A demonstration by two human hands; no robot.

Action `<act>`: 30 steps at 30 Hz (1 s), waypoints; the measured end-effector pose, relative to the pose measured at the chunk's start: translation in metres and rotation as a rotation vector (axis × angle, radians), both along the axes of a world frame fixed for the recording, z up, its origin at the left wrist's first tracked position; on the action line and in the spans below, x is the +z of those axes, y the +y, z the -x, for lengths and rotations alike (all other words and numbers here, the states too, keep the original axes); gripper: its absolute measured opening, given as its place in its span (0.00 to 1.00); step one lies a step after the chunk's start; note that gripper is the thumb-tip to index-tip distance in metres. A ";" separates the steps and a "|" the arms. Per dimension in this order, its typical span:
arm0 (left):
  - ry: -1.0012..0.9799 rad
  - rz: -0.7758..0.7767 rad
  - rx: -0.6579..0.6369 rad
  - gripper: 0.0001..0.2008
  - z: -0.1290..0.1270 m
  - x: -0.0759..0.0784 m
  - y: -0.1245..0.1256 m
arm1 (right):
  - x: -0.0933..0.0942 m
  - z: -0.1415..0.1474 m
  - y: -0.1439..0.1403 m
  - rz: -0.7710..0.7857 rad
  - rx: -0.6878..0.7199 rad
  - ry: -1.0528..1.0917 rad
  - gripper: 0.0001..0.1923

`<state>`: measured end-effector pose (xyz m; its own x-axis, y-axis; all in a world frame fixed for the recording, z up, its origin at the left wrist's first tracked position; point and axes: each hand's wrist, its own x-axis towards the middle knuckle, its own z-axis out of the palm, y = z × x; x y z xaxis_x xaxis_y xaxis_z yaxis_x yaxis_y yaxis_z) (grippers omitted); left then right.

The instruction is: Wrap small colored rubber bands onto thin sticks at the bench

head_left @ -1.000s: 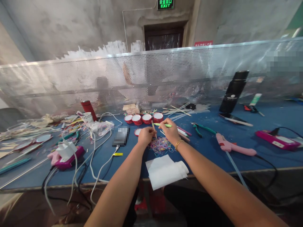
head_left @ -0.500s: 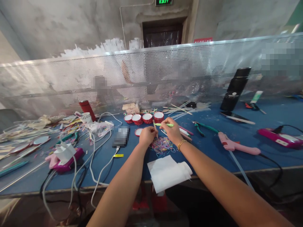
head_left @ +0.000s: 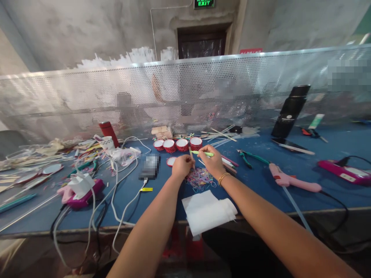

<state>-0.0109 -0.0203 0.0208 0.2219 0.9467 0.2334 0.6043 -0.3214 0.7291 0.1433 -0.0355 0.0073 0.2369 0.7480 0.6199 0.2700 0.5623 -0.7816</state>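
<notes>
My left hand [head_left: 181, 166] is closed on a thin wooden stick [head_left: 190, 153], which stands up between its fingers. In my right hand [head_left: 213, 162] is a light green pen [head_left: 207, 154], gripped as for writing, its tip close to the stick. Whether tip and stick touch, I cannot tell. Below both hands lies a pile of colourful rubber bands [head_left: 199, 180]. Just beyond them stand several small red drum-like pieces with white tops [head_left: 182, 144]. One more red-rimmed white disc [head_left: 171, 161] lies by my left hand. A folded white cloth or paper [head_left: 207, 212] rests at the table's front edge.
To the right are green-handled pliers [head_left: 245, 159], a pink glue gun [head_left: 292, 180] and a black bottle [head_left: 290, 112]. Leftward lie a blurred-out device [head_left: 149, 166], white cables [head_left: 116, 200], a purple power strip [head_left: 87, 197] and a red flask [head_left: 108, 133]. A perforated metal panel [head_left: 191, 92] runs behind.
The whole view has shifted slightly, so things appear a little further right. Both hands keep their hold on the stick and the pen, with almost no movement between them.
</notes>
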 end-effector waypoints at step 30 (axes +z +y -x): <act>-0.001 -0.021 -0.012 0.08 0.001 -0.006 0.006 | 0.002 0.001 0.000 0.004 0.006 -0.029 0.09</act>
<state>-0.0121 -0.0138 0.0149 0.2328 0.9388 0.2539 0.5995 -0.3441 0.7227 0.1421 -0.0358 0.0090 0.2146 0.7521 0.6232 0.2893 0.5605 -0.7760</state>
